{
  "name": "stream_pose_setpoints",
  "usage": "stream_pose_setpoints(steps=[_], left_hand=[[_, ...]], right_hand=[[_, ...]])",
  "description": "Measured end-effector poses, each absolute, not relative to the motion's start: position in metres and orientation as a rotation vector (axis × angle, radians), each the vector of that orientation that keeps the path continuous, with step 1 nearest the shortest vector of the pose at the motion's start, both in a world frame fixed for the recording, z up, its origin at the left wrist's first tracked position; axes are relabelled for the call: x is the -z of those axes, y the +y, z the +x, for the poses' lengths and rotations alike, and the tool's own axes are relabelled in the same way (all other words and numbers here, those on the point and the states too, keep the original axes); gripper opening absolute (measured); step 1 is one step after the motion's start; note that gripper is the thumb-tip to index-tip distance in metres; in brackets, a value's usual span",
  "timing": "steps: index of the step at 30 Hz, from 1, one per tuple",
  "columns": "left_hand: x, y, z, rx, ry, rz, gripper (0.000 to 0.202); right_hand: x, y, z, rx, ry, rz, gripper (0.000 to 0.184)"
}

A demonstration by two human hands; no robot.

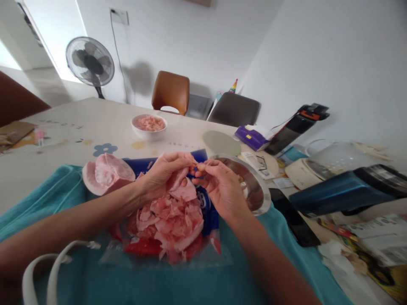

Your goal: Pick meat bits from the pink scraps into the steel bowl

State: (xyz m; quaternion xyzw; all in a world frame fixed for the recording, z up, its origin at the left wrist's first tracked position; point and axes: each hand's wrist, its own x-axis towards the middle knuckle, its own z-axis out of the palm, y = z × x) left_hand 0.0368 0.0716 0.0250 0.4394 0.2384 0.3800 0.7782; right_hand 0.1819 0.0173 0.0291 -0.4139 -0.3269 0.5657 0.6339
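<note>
Pink, pulpy fruit is under work at the front of the worktop. Left hand: fingers closed on a fruit piece, raised above a heap of torn pale-pink peelings. Right hand: thumb and forefinger appear pinched at the far end of the same piece; fine detail at the fingertips is too small to confirm. The two hands nearly meet there.

Peelings lie on a blue-and-red plastic bag. A thick hollowed rind sits beside the bag, to the left. Farther back, a white bowl holds loose pink pulp. A metal bowl stands just beyond the right hand, contents partly hidden.

Step in hand, as judged: stripping skin from the fruit piece. The next move would call for a steady left grip and a light right-hand pull, since the flesh looks soft and liable to break. Skin should fall onto the heap, apart from the pulp.
</note>
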Motion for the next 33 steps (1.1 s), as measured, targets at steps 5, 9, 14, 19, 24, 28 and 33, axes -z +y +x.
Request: stream_pose_setpoints(steps=[5,9,14,19,24,28,33], left_hand=[[-0.0245,0.0731,0.035,-0.827,0.536,1.007,0.014],[-0.0254,0.0716,0.0346,-0.845,0.574,1.051,0.018],[-0.0273,0.0685,0.0356,-0.867,0.596,1.093,0.018],[-0.0284,0.07,0.0344,-0.837,0.567,1.04,0.013],[-0.0314,0.0723,0.0323,-0.774,0.568,0.983,0.018],[-0.0318,0.0735,0.0317,-0.762,0.546,0.953,0.017],[-0.0307,0.0744,0.0311,-0.749,0.497,0.942,0.016]], right_hand=[[-0.0352,0.0143,0.1827,-1.252,-0.857,-1.015,0.019],[-0.035,0.0127,0.1824,-1.159,-0.949,-1.078,0.02],[-0.0309,0.0124,0.1828,-1.012,-1.056,-1.19,0.015],[-0.0334,0.011,0.1829,-1.09,-0.994,-1.122,0.014],[-0.0334,0.014,0.1846,-1.32,-0.875,-1.0,0.014],[-0.0331,0.0156,0.1848,-1.314,-0.813,-0.964,0.015],[-0.0343,0.015,0.1848,-1.396,-0.813,-0.936,0.015]])
